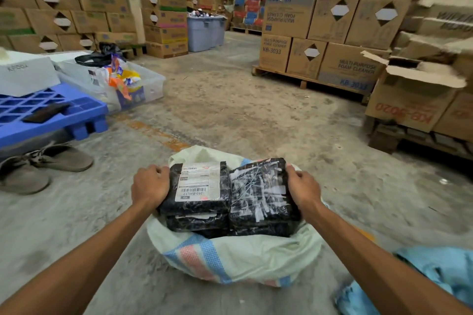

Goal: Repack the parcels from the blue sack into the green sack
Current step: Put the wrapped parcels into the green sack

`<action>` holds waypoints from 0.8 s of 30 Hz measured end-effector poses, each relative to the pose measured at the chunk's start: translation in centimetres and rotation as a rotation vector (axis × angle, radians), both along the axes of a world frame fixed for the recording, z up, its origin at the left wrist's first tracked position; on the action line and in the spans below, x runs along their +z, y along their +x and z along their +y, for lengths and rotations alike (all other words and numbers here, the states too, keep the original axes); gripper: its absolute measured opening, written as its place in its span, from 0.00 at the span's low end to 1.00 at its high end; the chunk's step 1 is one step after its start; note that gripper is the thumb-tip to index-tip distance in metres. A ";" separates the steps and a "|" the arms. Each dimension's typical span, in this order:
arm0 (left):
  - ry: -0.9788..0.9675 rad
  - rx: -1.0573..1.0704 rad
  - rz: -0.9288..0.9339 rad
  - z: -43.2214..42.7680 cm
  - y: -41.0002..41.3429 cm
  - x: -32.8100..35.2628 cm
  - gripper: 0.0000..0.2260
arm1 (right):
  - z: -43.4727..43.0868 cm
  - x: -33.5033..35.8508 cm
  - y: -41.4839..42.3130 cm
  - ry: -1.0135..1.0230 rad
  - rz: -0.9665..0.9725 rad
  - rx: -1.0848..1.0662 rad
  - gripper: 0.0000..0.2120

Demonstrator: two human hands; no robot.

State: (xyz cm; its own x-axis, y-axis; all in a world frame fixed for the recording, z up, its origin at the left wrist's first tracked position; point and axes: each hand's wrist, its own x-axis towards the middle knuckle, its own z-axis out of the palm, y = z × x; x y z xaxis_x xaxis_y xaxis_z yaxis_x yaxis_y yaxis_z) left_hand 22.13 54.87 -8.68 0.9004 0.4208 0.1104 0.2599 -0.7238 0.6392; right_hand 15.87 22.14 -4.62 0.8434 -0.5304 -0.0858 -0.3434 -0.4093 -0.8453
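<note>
A pale green woven sack (pixel 238 261) with blue and pink stripes stands open on the concrete floor in front of me. Two stacks of black wrapped parcels sit in its mouth. My left hand (pixel 149 185) grips the left edge of the left stack, whose top parcel (pixel 199 186) carries a white shipping label. My right hand (pixel 303 188) grips the right edge of the right stack, topped by a parcel (pixel 261 192) with clear tape. The blue sack (pixel 440 279) lies crumpled on the floor at the lower right.
A blue plastic pallet (pixel 51 115) with a white box and clear tubs stands at the left, with a pair of grey shoes (pixel 38 166) beside it. Stacked cardboard boxes (pixel 332 38) on wooden pallets rise at the right and behind. Bare concrete floor (pixel 230 100) lies ahead.
</note>
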 end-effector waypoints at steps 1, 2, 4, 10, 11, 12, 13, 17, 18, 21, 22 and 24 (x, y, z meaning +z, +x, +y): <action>-0.022 0.055 0.019 0.2 -0.1 -0.2 0.20 | -0.3 0.4 -0.5 -0.099 -0.050 -0.088 0.22; -0.085 0.116 0.085 0.8 0.0 -0.6 0.21 | -0.8 0.7 -1.0 -0.186 -0.108 -0.175 0.19; -0.335 0.259 0.225 1.2 -0.9 -0.9 0.23 | -1.8 0.7 -2.2 -0.305 -0.165 -0.328 0.14; -1.051 0.060 0.660 2.3 -3.9 -3.9 0.16 | -4.9 -1.8 -5.3 0.510 0.457 -0.491 0.22; -1.099 -0.009 0.682 2.2 -3.8 -4.1 0.17 | -4.7 -2.3 -6.2 0.662 0.493 -0.444 0.21; -1.141 -0.033 0.698 2.4 -3.5 -4.2 0.16 | -4.4 -3.1 -6.7 0.734 0.504 -0.399 0.20; -1.147 -0.050 0.715 2.1 -3.8 -3.8 0.14 | -4.2 -4.0 -7.2 0.775 0.488 -0.367 0.19; -1.187 -0.099 0.681 0.7 -6.0 -1.8 0.15 | -2.5 -4.2 -7.9 0.781 0.450 -0.223 0.18; -1.201 -0.091 0.681 0.7 -6.5 -1.8 0.16 | -2.2 -3.9 -8.0 0.752 0.448 -0.203 0.16; -1.190 -0.079 0.736 1.2 -7.3 -2.2 0.19 | -1.8 -3.6 -8.9 0.715 0.461 -0.199 0.14; -1.189 -0.056 0.753 1.5 -7.3 -2.5 0.21 | -1.9 -4.1 -9.0 0.719 0.468 -0.200 0.13; -1.175 -0.025 0.771 2.1 -7.4 -3.5 0.26 | -2.1 -4.5 -9.5 0.720 0.471 -0.219 0.14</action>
